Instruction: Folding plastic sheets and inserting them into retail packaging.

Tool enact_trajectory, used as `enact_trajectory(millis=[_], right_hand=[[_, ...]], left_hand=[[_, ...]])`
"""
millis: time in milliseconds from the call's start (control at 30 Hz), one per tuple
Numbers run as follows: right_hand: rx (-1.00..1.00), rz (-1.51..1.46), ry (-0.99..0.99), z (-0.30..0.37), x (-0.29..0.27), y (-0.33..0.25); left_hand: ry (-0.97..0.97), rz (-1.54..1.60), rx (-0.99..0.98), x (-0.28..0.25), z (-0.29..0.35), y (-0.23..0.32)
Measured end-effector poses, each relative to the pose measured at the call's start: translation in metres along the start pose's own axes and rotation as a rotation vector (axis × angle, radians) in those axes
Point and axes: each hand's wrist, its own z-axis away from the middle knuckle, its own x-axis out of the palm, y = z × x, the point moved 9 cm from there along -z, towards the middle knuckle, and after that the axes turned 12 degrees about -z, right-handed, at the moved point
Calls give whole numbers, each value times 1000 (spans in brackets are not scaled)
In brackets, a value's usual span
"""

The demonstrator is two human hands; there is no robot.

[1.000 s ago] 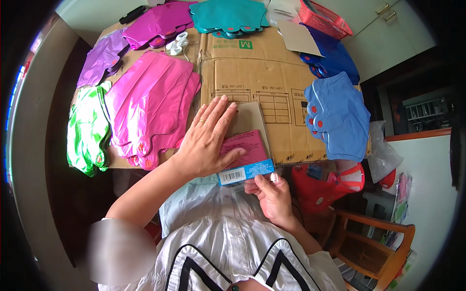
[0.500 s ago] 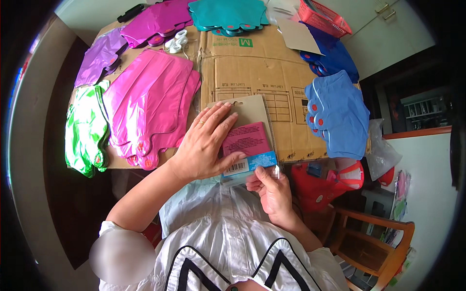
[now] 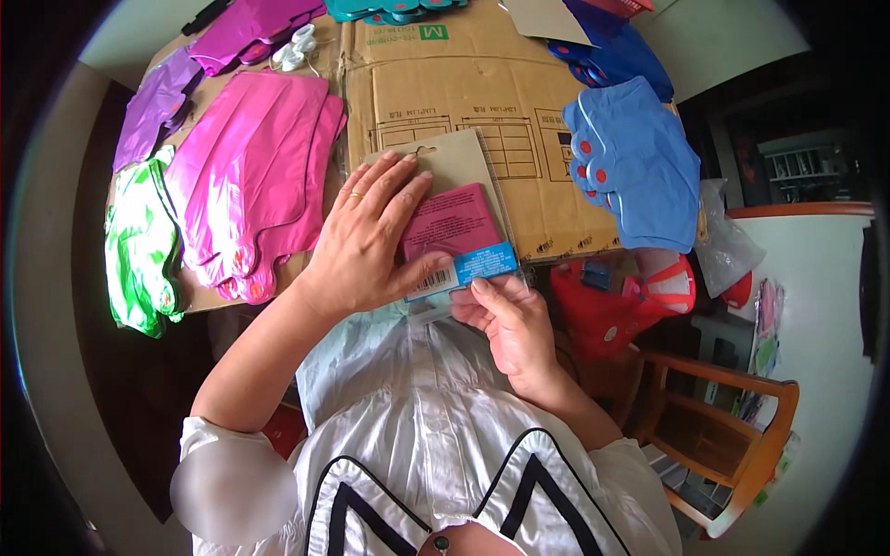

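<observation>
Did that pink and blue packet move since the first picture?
Yes: the packet has moved slightly forward, farther onto the cardboard.

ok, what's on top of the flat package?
The left hand lies on the flat package, over its left side and part of the blue strip; the right hand is at the package's lower edge. What the left hand covers can't be seen.

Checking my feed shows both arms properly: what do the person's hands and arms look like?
The left hand and right hand are ungloved; the left wears a gold-coloured ring on one finger. The forearms are bare, without watch or cables. The left sleeve and right sleeve are white; part of the left one is blurred out.
</observation>
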Motion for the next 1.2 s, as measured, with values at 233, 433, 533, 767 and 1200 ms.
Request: enact_trajectory(millis=[233, 433, 533, 767, 1200], right_hand=[[-124, 29, -80, -3, 2, 2], [-171, 55, -135, -6, -1, 5], [-175, 24, -117, -6, 2, 3], [-80, -23, 8, -3, -1, 4], [-146, -74, 78, -4, 4, -2]], left_hand=[[-13, 74, -105, 1, -13, 4], [-22, 72, -138, 7, -22, 8], [-88, 99, -182, 15, -23, 2], [-26, 254, -170, 9, -17, -6], [3, 172, 28, -10, -7, 24]])
